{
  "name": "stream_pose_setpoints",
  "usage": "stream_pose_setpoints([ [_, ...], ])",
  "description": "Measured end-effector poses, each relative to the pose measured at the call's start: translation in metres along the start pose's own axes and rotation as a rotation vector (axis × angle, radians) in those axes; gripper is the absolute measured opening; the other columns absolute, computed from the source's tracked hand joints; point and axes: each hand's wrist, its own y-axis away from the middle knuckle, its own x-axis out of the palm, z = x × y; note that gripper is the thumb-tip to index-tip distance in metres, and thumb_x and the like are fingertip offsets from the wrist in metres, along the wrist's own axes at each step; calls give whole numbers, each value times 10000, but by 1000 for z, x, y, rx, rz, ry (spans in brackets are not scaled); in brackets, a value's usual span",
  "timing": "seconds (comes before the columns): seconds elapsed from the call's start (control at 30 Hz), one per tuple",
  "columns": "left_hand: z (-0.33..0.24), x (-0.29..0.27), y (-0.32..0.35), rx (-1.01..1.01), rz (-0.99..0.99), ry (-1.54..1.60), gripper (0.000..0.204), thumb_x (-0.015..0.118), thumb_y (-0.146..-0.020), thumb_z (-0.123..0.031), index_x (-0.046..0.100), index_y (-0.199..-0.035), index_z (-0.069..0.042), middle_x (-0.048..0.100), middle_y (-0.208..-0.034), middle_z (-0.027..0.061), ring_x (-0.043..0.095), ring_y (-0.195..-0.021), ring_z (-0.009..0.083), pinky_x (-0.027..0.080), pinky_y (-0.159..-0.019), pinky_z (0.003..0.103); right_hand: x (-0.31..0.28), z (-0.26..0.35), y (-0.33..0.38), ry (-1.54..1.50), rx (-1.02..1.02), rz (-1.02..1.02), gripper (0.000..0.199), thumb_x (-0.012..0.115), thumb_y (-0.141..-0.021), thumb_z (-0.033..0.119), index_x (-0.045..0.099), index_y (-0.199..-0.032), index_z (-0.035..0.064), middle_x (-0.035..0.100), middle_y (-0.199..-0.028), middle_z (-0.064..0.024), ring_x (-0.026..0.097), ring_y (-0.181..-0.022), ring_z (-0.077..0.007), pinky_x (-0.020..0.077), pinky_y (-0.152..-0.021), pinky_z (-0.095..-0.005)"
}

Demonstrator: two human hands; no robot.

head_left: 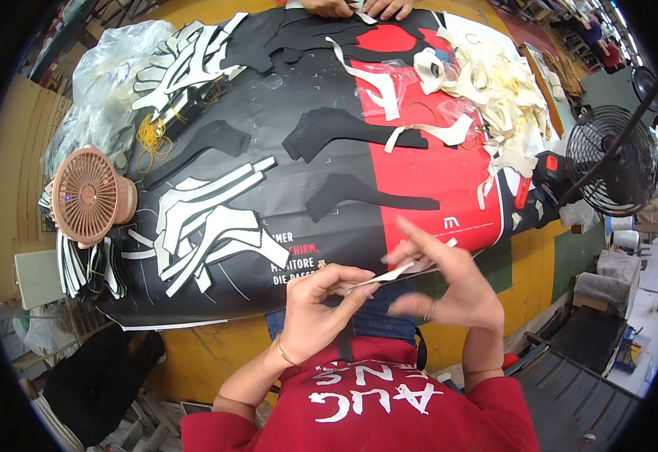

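My left hand [315, 310] pinches one end of a thin white backing strip [389, 274] just above my lap, at the near edge of the table. My right hand [446, 282] holds the strip's other end, its index finger stretched up and outward. The strip lies flat between both hands, with a dark layer under it. On the black and red sheet [284, 120] in front of me lie three black cut fabric pieces [344, 128], and a stack of white-edged cut pieces [208, 222] sits to their left.
A small brown desk fan [88, 194] stands at the left. A heap of peeled white strips [495, 90] lies far right, beside a red-handled tool [547, 169]. A black floor fan [619, 158] stands right. Another person's hands [359, 7] work at the far edge. Yellow rubber bands [152, 139] lie left.
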Motion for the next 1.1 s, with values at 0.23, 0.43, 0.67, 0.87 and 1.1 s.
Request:
stream_pose_setpoints([
  [0.23,7,-22,-16,370,-308,-782,234,796,-816,-86,710,-1026,-30,705,-948,97,672,-847,235,505,-779,359,-13,-27,-75,162,143,95,223,663,-966,174,681,-988,-47,647,-763,-59,549,-665,-107,462,-622,-279],
  [0.43,18,-38,-23,304,-309,-1158,348,781,-806,-123,715,-1143,-69,615,-1133,103,577,-937,273,418,-862,403,-3,-42,-126,244,181,213,291,614,-1001,223,657,-999,-65,590,-715,-72,518,-652,-119,436,-602,-311],
  [0.67,23,-43,-27,283,-239,-1176,328,766,-827,-172,704,-1135,-78,605,-1150,71,583,-971,254,419,-887,400,2,-40,-136,235,283,229,288,621,-988,209,664,-987,-76,624,-725,-142,584,-676,-220,455,-628,-364],
  [0.87,23,-47,-29,286,-227,-1115,357,789,-781,-114,718,-1129,-76,620,-1148,76,573,-914,255,406,-855,400,4,-36,-139,265,311,234,269,624,-980,176,662,-976,-90,652,-748,-206,627,-688,-307,473,-646,-401],
  [1.1,21,-48,-29,255,-220,-1060,343,769,-820,-168,712,-1145,-76,617,-1129,54,583,-940,230,395,-902,387,6,-39,-136,261,320,208,253,637,-990,182,659,-964,-69,642,-719,-128,572,-633,-178,459,-608,-343],
])
